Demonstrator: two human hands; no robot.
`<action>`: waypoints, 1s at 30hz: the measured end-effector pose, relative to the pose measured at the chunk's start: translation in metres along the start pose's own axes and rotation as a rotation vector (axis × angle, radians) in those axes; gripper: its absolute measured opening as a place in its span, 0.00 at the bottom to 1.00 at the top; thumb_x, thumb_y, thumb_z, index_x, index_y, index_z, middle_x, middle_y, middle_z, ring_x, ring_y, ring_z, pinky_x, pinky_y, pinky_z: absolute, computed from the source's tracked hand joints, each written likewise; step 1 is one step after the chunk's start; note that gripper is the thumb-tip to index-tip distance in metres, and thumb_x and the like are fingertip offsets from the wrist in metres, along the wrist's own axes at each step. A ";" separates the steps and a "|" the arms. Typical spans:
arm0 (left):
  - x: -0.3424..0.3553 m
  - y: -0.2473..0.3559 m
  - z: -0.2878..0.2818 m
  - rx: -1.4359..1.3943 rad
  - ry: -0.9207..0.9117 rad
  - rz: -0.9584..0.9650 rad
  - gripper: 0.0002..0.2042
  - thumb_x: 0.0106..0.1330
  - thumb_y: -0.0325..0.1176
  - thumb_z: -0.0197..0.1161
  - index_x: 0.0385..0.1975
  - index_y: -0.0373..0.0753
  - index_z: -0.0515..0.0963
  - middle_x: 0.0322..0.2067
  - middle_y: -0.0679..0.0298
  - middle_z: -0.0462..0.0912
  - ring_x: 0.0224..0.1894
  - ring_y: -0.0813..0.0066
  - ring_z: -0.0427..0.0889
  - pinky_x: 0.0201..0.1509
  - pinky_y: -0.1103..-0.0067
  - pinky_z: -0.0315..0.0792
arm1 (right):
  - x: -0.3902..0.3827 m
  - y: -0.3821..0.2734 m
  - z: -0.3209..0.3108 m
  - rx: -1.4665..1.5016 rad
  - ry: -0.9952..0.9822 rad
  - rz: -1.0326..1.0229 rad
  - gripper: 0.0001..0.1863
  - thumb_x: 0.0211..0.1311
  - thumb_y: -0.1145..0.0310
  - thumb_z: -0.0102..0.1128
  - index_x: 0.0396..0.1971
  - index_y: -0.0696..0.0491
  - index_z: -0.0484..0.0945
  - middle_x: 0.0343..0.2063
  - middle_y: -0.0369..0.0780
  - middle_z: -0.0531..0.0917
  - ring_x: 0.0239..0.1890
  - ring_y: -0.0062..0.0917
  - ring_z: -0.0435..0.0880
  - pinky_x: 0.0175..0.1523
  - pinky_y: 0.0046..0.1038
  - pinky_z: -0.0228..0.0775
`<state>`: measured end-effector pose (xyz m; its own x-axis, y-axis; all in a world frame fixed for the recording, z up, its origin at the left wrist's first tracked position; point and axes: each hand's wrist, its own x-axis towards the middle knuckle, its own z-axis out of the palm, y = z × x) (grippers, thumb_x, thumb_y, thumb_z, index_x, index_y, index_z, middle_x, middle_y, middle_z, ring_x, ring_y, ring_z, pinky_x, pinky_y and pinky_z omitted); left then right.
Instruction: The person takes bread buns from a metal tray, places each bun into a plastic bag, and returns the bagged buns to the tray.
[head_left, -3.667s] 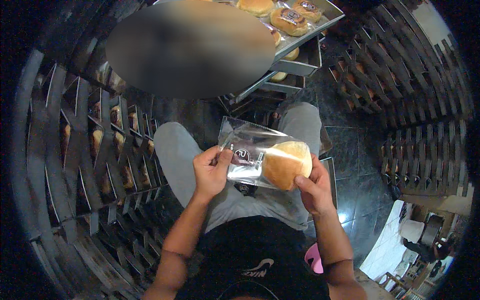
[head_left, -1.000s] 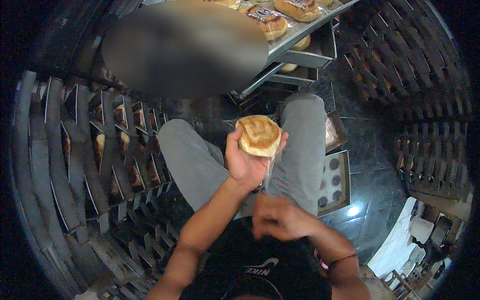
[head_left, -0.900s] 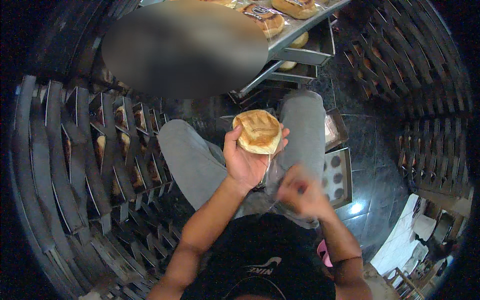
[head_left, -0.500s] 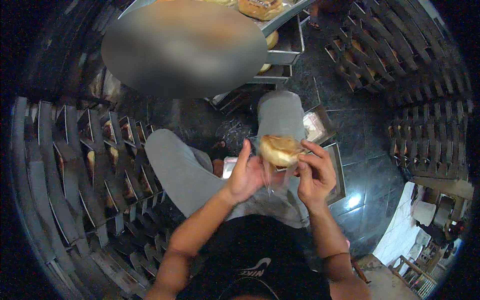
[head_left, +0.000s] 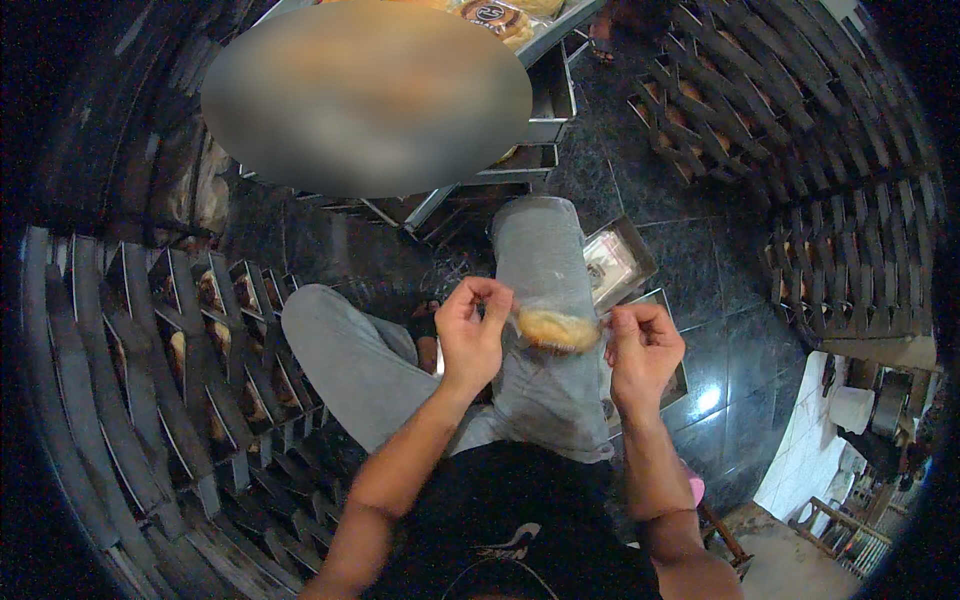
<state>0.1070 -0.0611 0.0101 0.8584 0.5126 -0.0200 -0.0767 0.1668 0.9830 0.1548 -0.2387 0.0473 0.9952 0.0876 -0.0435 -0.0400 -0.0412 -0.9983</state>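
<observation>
A round golden bread bun (head_left: pixel 558 331) hangs between my hands over my right thigh, blurred by motion. It seems to sit in a clear plastic bag, whose film is barely visible. My left hand (head_left: pixel 472 332) is closed in a pinch at the bag's left corner, thumb against fingers. On the other side, my right hand (head_left: pixel 645 352) pinches the right corner the same way. Both hands are at about the same height, each a little apart from the bread itself.
Beside my right knee stands an open box (head_left: pixel 628 262) with flat, pale printed plastic packets in it; a second box lies nearer. Ahead, a tray holds bagged buns (head_left: pixel 497 18), partly behind a blurred patch. Racks of trays (head_left: pixel 215 345) stand left and right.
My left hand has gone from spread fingers to a pinch at the bag's left side. The right hand has moved slightly lower and outward, and the bun now hangs between both hands.
</observation>
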 end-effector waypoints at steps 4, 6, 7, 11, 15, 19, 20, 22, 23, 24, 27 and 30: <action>0.003 0.006 -0.014 0.020 -0.027 -0.168 0.04 0.69 0.26 0.65 0.36 0.32 0.79 0.31 0.67 0.83 0.37 0.82 0.79 0.44 0.83 0.72 | -0.003 -0.011 -0.009 0.025 0.023 0.293 0.08 0.66 0.67 0.67 0.32 0.54 0.78 0.24 0.34 0.83 0.18 0.10 0.71 0.21 0.16 0.61; 0.004 0.020 -0.017 0.049 -0.031 -0.197 0.03 0.69 0.26 0.64 0.36 0.32 0.79 0.32 0.67 0.83 0.37 0.81 0.80 0.44 0.82 0.73 | -0.004 -0.015 -0.009 -0.007 0.025 0.240 0.06 0.66 0.70 0.67 0.33 0.55 0.78 0.23 0.34 0.83 0.18 0.10 0.72 0.21 0.17 0.62; 0.004 0.028 -0.016 0.063 -0.018 -0.200 0.03 0.70 0.26 0.64 0.36 0.33 0.80 0.31 0.67 0.83 0.36 0.82 0.80 0.45 0.82 0.73 | -0.010 -0.026 -0.006 -0.027 0.027 0.159 0.05 0.65 0.71 0.66 0.33 0.55 0.79 0.22 0.34 0.83 0.19 0.10 0.72 0.22 0.17 0.63; -0.026 0.025 -0.028 0.086 -0.083 -0.063 0.03 0.69 0.25 0.65 0.34 0.33 0.80 0.31 0.68 0.82 0.34 0.82 0.79 0.45 0.82 0.73 | -0.028 0.003 -0.034 -0.201 -0.200 -0.444 0.05 0.66 0.75 0.63 0.31 0.59 0.77 0.25 0.40 0.80 0.17 0.12 0.72 0.20 0.17 0.62; -0.073 -0.056 -0.024 0.211 0.041 -0.176 0.06 0.67 0.27 0.68 0.31 0.33 0.79 0.25 0.69 0.78 0.30 0.86 0.73 0.37 0.83 0.70 | -0.082 0.067 -0.038 -0.134 0.156 0.282 0.05 0.67 0.72 0.62 0.32 0.56 0.77 0.23 0.38 0.78 0.18 0.14 0.74 0.24 0.16 0.68; -0.060 -0.060 -0.018 -0.022 0.068 -0.446 0.09 0.66 0.31 0.71 0.35 0.34 0.78 0.17 0.75 0.71 0.23 0.87 0.71 0.30 0.83 0.67 | -0.097 0.066 -0.011 0.007 0.006 0.249 0.21 0.62 0.70 0.70 0.53 0.59 0.75 0.46 0.39 0.78 0.50 0.25 0.78 0.58 0.24 0.68; -0.058 -0.058 -0.026 -0.001 -0.001 -0.537 0.11 0.69 0.33 0.68 0.43 0.35 0.77 0.25 0.70 0.78 0.30 0.85 0.75 0.34 0.84 0.70 | -0.088 0.052 -0.007 -0.190 -0.143 0.177 0.25 0.59 0.73 0.69 0.56 0.60 0.74 0.56 0.44 0.74 0.59 0.30 0.74 0.64 0.29 0.66; -0.037 -0.024 -0.023 -0.129 0.153 -0.348 0.13 0.71 0.34 0.64 0.50 0.34 0.75 0.34 0.65 0.80 0.36 0.81 0.78 0.40 0.83 0.73 | -0.056 0.014 0.016 -0.035 -0.197 0.093 0.26 0.56 0.76 0.68 0.56 0.59 0.74 0.57 0.46 0.75 0.60 0.33 0.75 0.66 0.33 0.66; -0.027 -0.008 -0.023 -0.198 0.224 -0.245 0.15 0.73 0.35 0.63 0.53 0.34 0.74 0.39 0.63 0.81 0.40 0.80 0.79 0.43 0.82 0.74 | -0.036 0.001 0.029 0.045 -0.229 0.043 0.27 0.54 0.78 0.68 0.56 0.59 0.74 0.57 0.47 0.76 0.61 0.34 0.75 0.67 0.34 0.66; -0.019 -0.007 -0.036 -0.272 0.223 -0.194 0.18 0.75 0.36 0.58 0.59 0.34 0.70 0.49 0.59 0.79 0.48 0.75 0.78 0.51 0.79 0.75 | -0.004 -0.002 0.028 -0.077 -0.337 -0.428 0.30 0.49 0.81 0.66 0.57 0.59 0.74 0.57 0.50 0.78 0.62 0.39 0.77 0.68 0.39 0.66; 0.002 -0.003 -0.056 -0.155 0.170 -0.121 0.16 0.75 0.36 0.58 0.56 0.34 0.72 0.48 0.60 0.80 0.47 0.76 0.79 0.51 0.78 0.74 | 0.123 -0.095 0.071 -0.329 -0.365 -1.236 0.30 0.52 0.77 0.69 0.58 0.59 0.74 0.58 0.52 0.79 0.61 0.46 0.78 0.66 0.42 0.69; 0.012 -0.035 -0.064 0.104 -0.164 -0.214 0.18 0.73 0.39 0.60 0.56 0.36 0.72 0.50 0.59 0.80 0.51 0.70 0.80 0.57 0.72 0.74 | 0.204 -0.180 0.124 -0.606 -0.158 -1.458 0.28 0.48 0.80 0.68 0.55 0.58 0.76 0.53 0.49 0.81 0.55 0.49 0.80 0.58 0.41 0.74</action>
<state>0.0877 -0.0063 -0.0368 0.9206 0.3310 -0.2071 0.1597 0.1649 0.9733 0.3540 -0.0901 0.2136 0.1264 0.5014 0.8559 0.9787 -0.2036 -0.0252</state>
